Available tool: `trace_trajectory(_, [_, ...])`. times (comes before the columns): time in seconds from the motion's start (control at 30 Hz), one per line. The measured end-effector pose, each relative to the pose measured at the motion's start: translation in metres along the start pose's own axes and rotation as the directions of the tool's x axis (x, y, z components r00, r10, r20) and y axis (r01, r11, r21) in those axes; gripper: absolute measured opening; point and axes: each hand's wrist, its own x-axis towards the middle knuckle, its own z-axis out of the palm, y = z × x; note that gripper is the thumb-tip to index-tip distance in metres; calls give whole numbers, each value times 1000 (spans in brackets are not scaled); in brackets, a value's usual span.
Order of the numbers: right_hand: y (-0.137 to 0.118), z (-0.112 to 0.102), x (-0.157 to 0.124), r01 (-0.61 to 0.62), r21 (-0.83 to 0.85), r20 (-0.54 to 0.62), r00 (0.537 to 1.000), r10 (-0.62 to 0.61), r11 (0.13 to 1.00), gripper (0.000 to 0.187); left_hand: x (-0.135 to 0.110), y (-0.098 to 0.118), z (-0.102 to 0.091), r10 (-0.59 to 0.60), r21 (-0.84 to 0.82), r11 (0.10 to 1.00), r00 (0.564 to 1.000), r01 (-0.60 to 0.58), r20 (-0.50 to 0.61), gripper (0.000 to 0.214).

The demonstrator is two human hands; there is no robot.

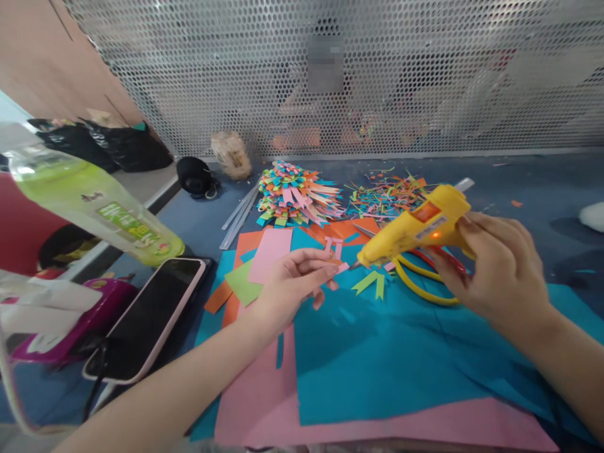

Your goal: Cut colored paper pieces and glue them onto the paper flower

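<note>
My right hand (503,267) is wrapped round the handle of a yellow hot glue gun (415,225), its small light glowing orange. A clear glue stick (465,184) pokes out of the gun's back end. My left hand (302,277) pinches a small pink paper strip (341,268), and the gun's nozzle points at its tip; whether they touch I cannot tell. Just below the nozzle lies a folded green paper strip (370,284) with notched ends. Yellow-and-red-handled scissors (425,296) rest under the gun, partly hidden by it. Blue paper sheets (377,365) spread beneath both hands.
A layered cone of colourful paper strips (295,196) stands behind, beside a heap of paper scraps (389,195). Clear glue sticks (240,217) lie left of it. A green drink bottle (94,195) and a phone (150,319) occupy the left. A perforated metal panel (236,75) borders the back.
</note>
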Motion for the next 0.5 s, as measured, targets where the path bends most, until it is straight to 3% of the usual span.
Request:
trace_trajectory(0.07, [1,3,3,-161,-14,132,978,162,987,65,0,-1,0,6,-5,1000,1000,-6,-8,25])
trace_trajectory(0.1, [2,5,3,-279,-52,232,930,284,959,59,1,-1,0,7,-7,1000,1000,-7,-12,24])
trace_trajectory(0.13, [5,8,3,-399,-117,336,846,415,909,53,1,-2,1,4,-9,1000,1000,-5,-15,24])
trace_trajectory(0.2, [11,16,1,-579,-324,471,587,658,748,48,1,-2,0,-3,-11,1000,1000,3,-14,24])
trace_trajectory(0.23, [15,21,-2,-613,-406,474,492,730,678,48,1,-3,0,-8,-11,1000,1000,8,-10,24])
trace_trajectory(0.37, [31,36,-18,-647,-610,392,256,884,458,57,1,-3,0,-13,-6,1000,1000,13,15,22])
trace_trajectory(0.43, [37,40,-24,-636,-657,388,173,905,404,58,1,-2,0,-15,-4,1000,1000,15,19,22])
trace_trajectory(0.5, [40,40,-27,-617,-679,402,141,905,398,56,1,-3,0,-18,-2,1000,1000,18,18,23])
